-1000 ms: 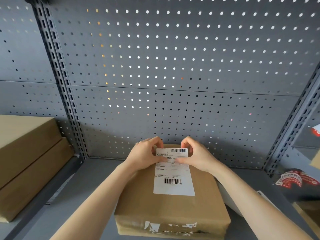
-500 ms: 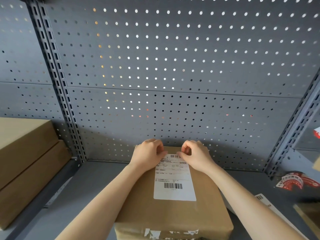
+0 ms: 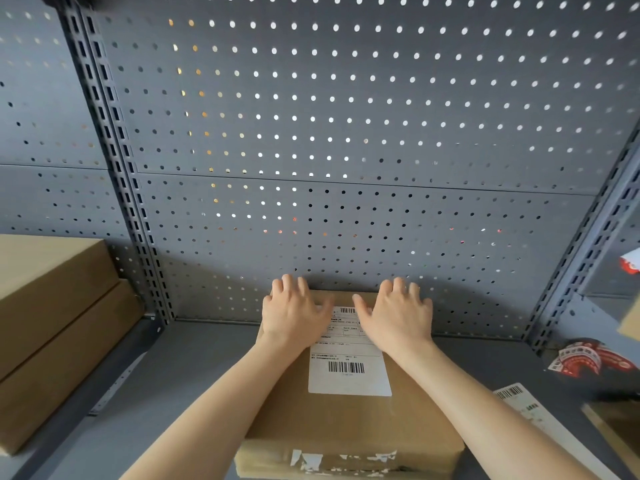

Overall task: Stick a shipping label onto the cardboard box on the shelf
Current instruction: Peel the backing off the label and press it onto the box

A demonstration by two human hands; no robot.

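On the shelf, your box carries the label on top. Your left hand and right hand lie flat, fingers spread, hiding its far corners; the print is unreadable.

Both hands, left hand and right hand, lie flat on the shipping label atop the cardboard box
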